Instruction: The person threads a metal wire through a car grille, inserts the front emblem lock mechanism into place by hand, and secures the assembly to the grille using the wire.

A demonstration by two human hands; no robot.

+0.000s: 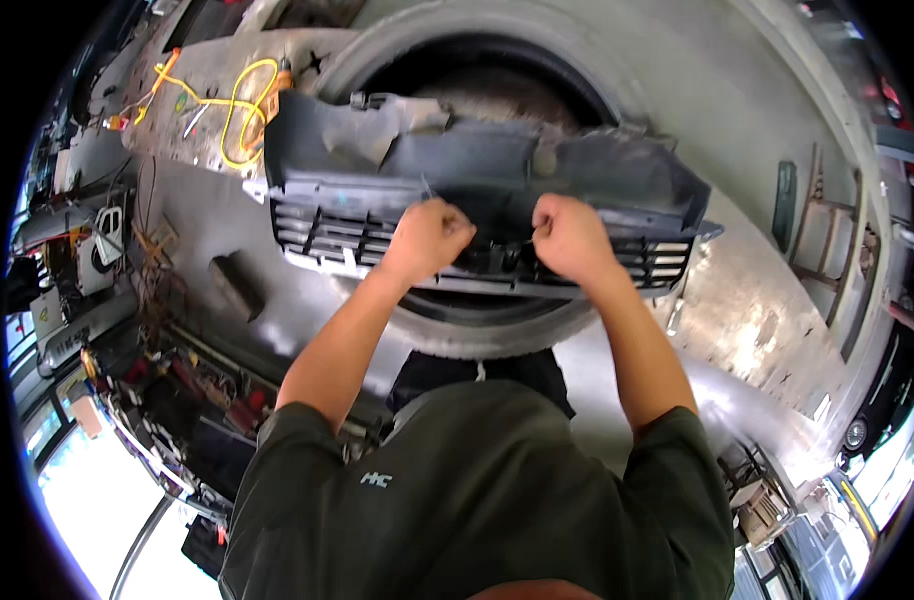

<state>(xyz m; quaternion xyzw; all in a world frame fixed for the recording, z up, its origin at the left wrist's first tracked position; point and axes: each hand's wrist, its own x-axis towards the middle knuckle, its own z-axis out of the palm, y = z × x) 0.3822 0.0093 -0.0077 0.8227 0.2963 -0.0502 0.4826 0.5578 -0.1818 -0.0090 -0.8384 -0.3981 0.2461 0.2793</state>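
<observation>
A black plastic car grille with slatted vents lies across a tyre, its long side running left to right in front of me. Along its far side stands a dark, scuffed plastic panel. My left hand is closed in a pinch over the grille, left of its middle. A thin strand pokes up beside its knuckles. To the right, my right hand is closed too, its fingertips close to the grille's dark middle part. What either hand pinches is too small to make out.
Under the tyre is a worn metal board. At its far left lie a yellow cable and an orange power tool. A dark block sits on the floor at left. A rusty metal frame stands at right.
</observation>
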